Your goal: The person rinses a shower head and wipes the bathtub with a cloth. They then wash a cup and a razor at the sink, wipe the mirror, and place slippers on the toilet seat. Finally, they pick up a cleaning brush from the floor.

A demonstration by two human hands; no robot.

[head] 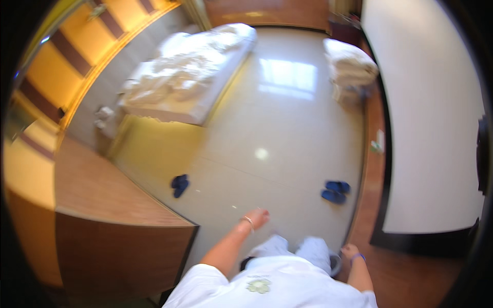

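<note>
Reaching forward over the shiny tiled floor [246,165], my left hand [260,218] wears a bracelet at the wrist. Its fingers are curled in and I see nothing held in them. My right hand [349,251], with a purple band at its wrist, hangs low at my right side. Close by it, partly behind my leg, is the curved grey rim of a container [336,265]. Blur hides whether the right fingers touch or hold anything. Ahead lie two pairs of dark blue slippers, one pair [180,185] to the left and another [336,191] to the right.
A bed [196,111] with rumpled white bedding [185,73] stands ahead left. Nearer on the left is a brown wooden cabinet [123,246] with a corner jutting into the floor. White bedding [350,63] is piled at the right wall, near a black-edged white panel [427,127].
</note>
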